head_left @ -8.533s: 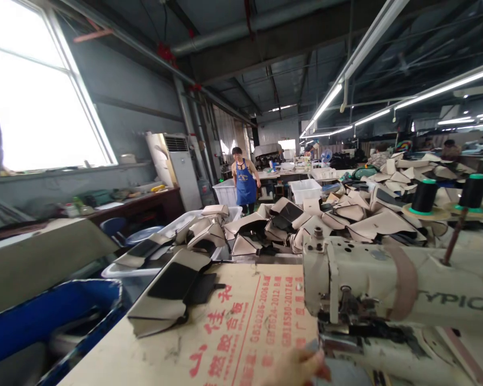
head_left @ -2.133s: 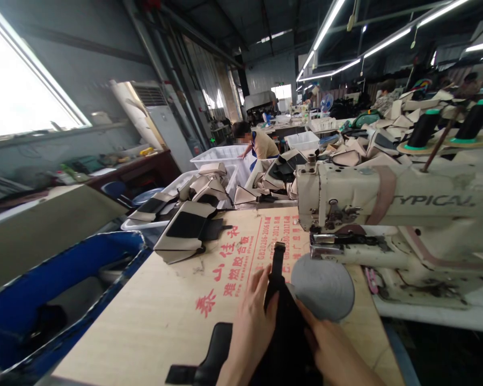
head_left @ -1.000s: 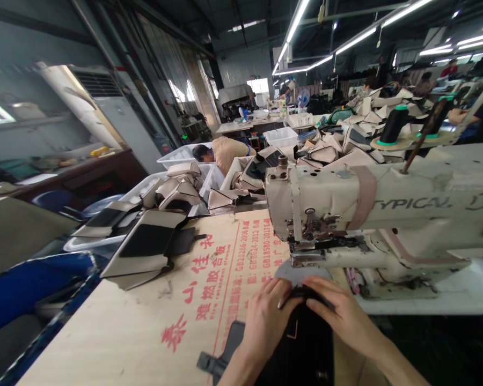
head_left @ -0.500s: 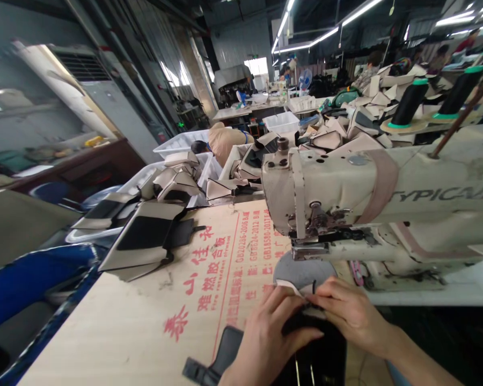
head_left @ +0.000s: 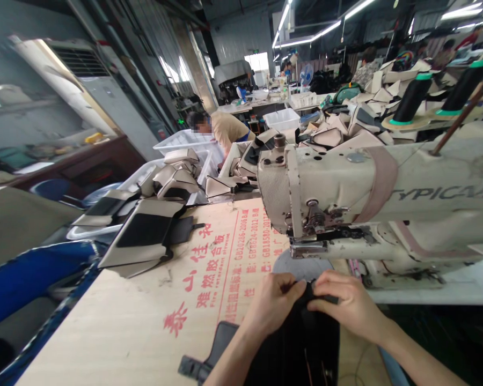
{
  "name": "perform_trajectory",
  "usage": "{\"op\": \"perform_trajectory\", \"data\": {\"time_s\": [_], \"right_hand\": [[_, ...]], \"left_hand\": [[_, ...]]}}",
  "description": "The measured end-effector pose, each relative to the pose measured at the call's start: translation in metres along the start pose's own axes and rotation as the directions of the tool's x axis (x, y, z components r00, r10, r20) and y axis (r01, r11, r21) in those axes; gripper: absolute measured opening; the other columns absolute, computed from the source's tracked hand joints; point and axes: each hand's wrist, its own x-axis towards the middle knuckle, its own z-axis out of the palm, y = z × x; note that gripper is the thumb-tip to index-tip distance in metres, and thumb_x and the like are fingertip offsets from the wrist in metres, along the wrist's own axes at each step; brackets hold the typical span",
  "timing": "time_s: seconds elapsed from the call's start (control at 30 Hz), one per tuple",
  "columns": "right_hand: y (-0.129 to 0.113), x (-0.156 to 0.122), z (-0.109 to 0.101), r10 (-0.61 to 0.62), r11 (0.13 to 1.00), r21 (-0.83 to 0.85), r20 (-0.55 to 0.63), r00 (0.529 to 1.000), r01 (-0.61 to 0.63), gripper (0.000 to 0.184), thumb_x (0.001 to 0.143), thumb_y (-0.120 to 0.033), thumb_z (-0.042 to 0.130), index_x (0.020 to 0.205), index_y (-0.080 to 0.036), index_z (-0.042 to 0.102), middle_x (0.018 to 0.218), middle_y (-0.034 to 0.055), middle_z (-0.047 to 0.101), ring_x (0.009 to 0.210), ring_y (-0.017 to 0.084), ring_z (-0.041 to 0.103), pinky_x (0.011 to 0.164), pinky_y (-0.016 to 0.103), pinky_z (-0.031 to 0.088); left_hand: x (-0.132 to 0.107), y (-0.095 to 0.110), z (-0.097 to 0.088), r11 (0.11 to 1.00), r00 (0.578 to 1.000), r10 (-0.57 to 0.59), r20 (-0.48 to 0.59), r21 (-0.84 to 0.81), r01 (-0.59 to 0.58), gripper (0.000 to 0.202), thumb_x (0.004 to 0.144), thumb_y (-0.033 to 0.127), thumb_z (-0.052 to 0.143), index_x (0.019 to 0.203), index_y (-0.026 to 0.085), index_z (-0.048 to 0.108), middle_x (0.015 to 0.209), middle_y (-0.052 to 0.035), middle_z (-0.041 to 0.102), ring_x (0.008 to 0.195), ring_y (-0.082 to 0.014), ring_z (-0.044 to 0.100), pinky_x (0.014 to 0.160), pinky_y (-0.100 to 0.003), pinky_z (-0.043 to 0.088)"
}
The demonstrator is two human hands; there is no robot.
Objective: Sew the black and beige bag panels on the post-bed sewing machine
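Observation:
Just in front of the sewing machine (head_left: 314, 203), my two hands pinch the top edge of a black sewn piece (head_left: 293, 351) that hangs toward me. My left hand (head_left: 276, 300) is closed, its thumb pressed on the edge. Close beside it, my right hand (head_left: 344, 303) grips the same edge, with a dark strip sticking out past its fingers. A dark flap with a tab (head_left: 221, 343) shows left of my left forearm; whether it joins the black piece I cannot tell. The grey round plate (head_left: 301, 261) lies beyond my fingers, below the machine head.
A beige and black sewn piece (head_left: 145, 236) lies on the plywood table (head_left: 124, 327). White bins (head_left: 209, 166) of similar pieces stand behind, where a person (head_left: 229, 131) bends over. Black thread cones (head_left: 412, 99) top the machine. A blue-edged container (head_left: 44, 262) is at left.
My hands have turned the piece: its pale edge no longer shows and black faces me. My left hand's fingers have curled in. The person behind has shifted, with the head raised.

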Motion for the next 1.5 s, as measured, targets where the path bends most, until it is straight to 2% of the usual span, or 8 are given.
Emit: {"op": "perform_trajectory", "data": {"time_s": [0.27,0.4,0.53,0.7,1.03,1.27,1.4,1.5], "right_hand": [[0.003,0.001,0.002,-0.218,0.948,-0.226,0.049,0.975,0.223,0.015,0.087,-0.028,0.045,0.092,-0.02,0.057,0.086,0.0029,0.058,0.082,0.015,0.053,0.075,0.029,0.043],[0.006,0.001,0.006,-0.264,0.926,-0.281,-0.005,0.964,0.252,0.016,0.088,-0.026,0.043,0.087,-0.018,0.057,0.083,0.0037,0.058,0.078,0.016,0.053,0.072,0.03,0.043],[0.005,0.0,0.012,-0.244,0.938,-0.281,-0.115,0.963,0.205,0.015,0.088,-0.024,0.043,0.087,-0.018,0.056,0.082,0.0031,0.058,0.079,0.015,0.054,0.072,0.029,0.043],[0.004,0.001,0.013,-0.224,0.952,-0.243,-0.141,0.964,0.186,0.014,0.087,-0.025,0.046,0.087,-0.018,0.058,0.082,0.0031,0.059,0.079,0.014,0.055,0.074,0.028,0.043],[0.0,0.001,0.008,-0.104,0.984,-0.148,-0.002,0.995,0.103,0.018,0.089,-0.028,0.042,0.094,-0.02,0.057,0.091,0.0025,0.058,0.086,0.014,0.053,0.077,0.027,0.042],[0.006,0.004,0.019,-0.137,0.965,-0.236,-0.072,0.988,0.117,0.022,0.09,-0.026,0.039,0.084,-0.017,0.058,0.079,0.0031,0.057,0.077,0.015,0.05,0.07,0.028,0.039],[0.004,0.008,0.019,-0.154,0.971,-0.194,-0.059,0.986,0.14,0.02,0.089,-0.025,0.04,0.083,-0.018,0.058,0.078,0.0025,0.057,0.076,0.014,0.05,0.07,0.027,0.038],[0.002,0.017,0.017,-0.137,0.981,-0.144,-0.023,0.99,0.132,0.02,0.088,-0.026,0.043,0.078,-0.018,0.059,0.076,0.0022,0.057,0.076,0.014,0.051,0.07,0.026,0.036]], "left_hand": [[0.004,0.002,0.002,0.999,0.999,-0.042,-0.026,-0.011,0.041,0.038,0.079,0.039,0.044,0.05,0.015,0.04,0.05,0.0065,0.027,0.049,-0.0063,0.028,0.044,-0.021,0.021],[-0.015,0.006,-0.001,0.989,0.988,0.102,-0.117,-0.091,-0.113,0.021,0.083,0.031,0.044,0.086,0.014,0.055,0.063,0.0029,0.05,0.058,-0.0089,0.047,0.054,-0.02,0.039],[-0.037,0.005,-0.003,0.935,0.933,0.332,-0.139,0.181,-0.306,0.027,0.086,0.02,0.042,0.109,0.023,0.054,0.1,-0.0031,0.058,0.091,-0.0133,0.053,0.083,-0.027,0.044],[-0.035,-0.004,-0.002,0.788,0.879,0.477,-0.027,0.457,-0.413,0.034,0.086,0.011,0.037,0.116,0.022,0.049,0.106,-0.004,0.056,0.1,-0.0155,0.05,0.091,-0.031,0.042],[-0.023,0.003,-0.002,0.751,0.862,0.507,-0.012,0.497,-0.435,0.027,0.083,0.005,0.035,0.096,0.016,0.056,0.095,-0.0064,0.058,0.093,-0.0179,0.051,0.087,-0.035,0.044],[-0.026,-0.007,-0.014,0.889,0.93,0.366,-0.034,0.308,-0.338,0.031,0.08,0.009,0.041,0.106,0.02,0.054,0.106,-0.0043,0.056,0.099,-0.0149,0.052,0.088,-0.027,0.043],[-0.02,-0.02,-0.019,0.874,0.952,0.294,0.082,0.38,-0.303,0.06,0.064,-0.004,0.037,0.118,0.018,0.049,0.122,-0.0062,0.052,0.111,-0.0161,0.047,0.095,-0.028,0.037],[-0.003,-0.014,-0.038,0.818,0.935,0.17,0.312,0.484,-0.31,0.047,0.06,-0.004,0.038,0.095,0.016,0.062,0.094,-0.0056,0.066,0.089,-0.0181,0.059,0.075,-0.025,0.045]]}}
